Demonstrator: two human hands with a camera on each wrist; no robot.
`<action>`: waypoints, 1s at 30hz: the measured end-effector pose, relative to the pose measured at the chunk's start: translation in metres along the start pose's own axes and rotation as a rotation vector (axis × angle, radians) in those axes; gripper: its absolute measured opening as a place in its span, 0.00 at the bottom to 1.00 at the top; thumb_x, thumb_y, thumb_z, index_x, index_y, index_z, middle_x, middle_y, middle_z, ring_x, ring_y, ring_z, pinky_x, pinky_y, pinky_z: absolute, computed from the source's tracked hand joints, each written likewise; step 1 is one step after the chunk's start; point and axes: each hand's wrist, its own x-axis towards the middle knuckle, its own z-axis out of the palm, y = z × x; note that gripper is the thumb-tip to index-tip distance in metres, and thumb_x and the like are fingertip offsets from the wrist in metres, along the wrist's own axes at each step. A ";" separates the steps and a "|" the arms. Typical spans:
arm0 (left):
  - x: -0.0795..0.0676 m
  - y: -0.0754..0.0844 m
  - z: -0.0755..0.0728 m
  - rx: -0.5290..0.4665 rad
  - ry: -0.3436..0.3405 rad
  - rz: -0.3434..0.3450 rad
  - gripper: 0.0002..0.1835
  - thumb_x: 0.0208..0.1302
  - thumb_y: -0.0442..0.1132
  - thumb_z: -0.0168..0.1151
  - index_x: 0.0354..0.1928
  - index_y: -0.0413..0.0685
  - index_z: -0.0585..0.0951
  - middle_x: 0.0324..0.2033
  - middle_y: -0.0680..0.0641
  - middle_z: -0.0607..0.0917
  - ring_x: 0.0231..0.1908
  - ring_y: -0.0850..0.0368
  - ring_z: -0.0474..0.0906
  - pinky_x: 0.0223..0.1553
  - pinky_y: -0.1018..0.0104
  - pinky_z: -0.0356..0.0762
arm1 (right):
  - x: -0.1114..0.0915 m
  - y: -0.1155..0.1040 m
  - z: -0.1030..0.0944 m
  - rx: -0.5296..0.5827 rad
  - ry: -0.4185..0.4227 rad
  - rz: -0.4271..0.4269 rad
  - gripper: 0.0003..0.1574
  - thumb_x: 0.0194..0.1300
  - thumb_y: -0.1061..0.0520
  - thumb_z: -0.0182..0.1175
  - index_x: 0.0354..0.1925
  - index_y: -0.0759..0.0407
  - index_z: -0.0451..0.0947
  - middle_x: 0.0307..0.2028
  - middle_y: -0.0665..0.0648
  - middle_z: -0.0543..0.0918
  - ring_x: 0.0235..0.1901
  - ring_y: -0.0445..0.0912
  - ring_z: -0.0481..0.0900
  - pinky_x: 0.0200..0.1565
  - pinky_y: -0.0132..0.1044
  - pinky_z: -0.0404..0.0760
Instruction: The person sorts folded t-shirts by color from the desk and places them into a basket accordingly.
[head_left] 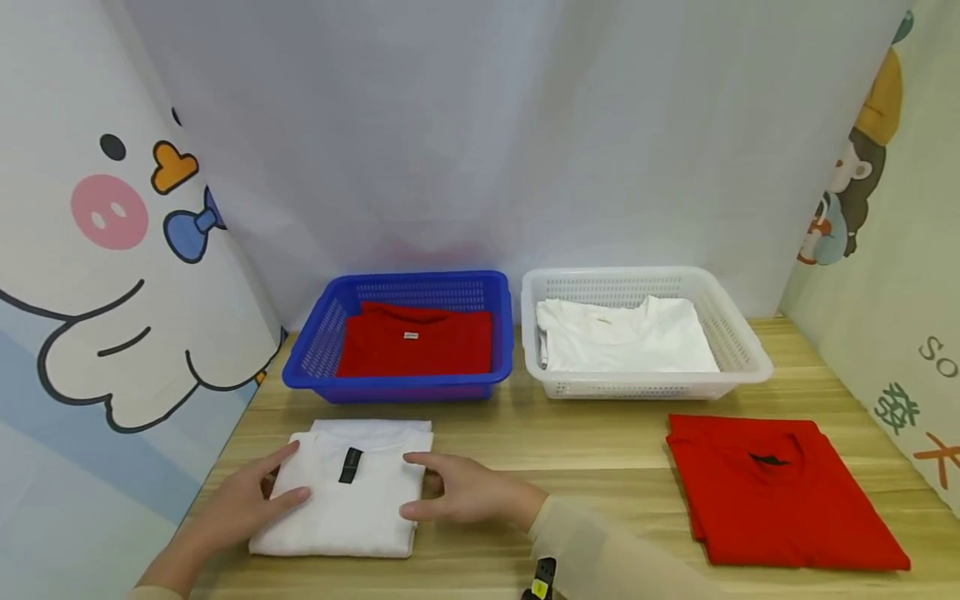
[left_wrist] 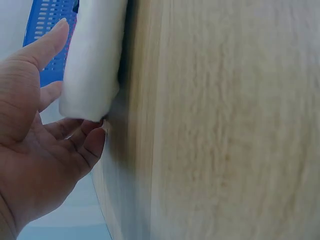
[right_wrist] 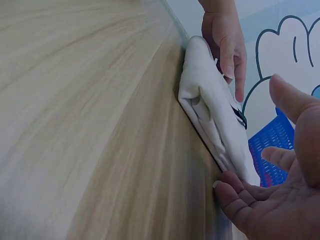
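Observation:
A folded white T-shirt (head_left: 345, 521) with a black neck label (head_left: 350, 465) lies at the front left of the table, over another pale folded layer that shows at its back edge. My left hand (head_left: 243, 504) is at its left side; in the left wrist view the fingertips (left_wrist: 94, 142) reach the lower edge, and the thumb stands apart from the cloth. At the right side is my right hand (head_left: 472, 492), its thumb and index finger spread. The right wrist view shows its lower fingers (right_wrist: 235, 197) at the bottom edge of the folded white T-shirt (right_wrist: 212, 110).
Behind the white T-shirt stands a blue basket (head_left: 397, 383) holding a folded red T-shirt (head_left: 420, 350). Right of it, a white basket (head_left: 645, 387) holds a folded white T-shirt (head_left: 622, 346). Another folded red T-shirt (head_left: 787, 517) lies on the wooden table (head_left: 585, 450) at the right.

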 end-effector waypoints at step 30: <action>-0.002 0.013 0.004 -0.738 -0.236 -0.280 0.44 0.63 0.50 0.64 0.75 0.51 0.53 0.72 0.33 0.46 0.58 0.42 0.67 0.50 0.54 0.75 | 0.024 -0.004 0.028 0.691 0.163 0.114 0.29 0.62 0.59 0.66 0.61 0.55 0.74 0.38 0.57 0.78 0.31 0.45 0.76 0.32 0.34 0.76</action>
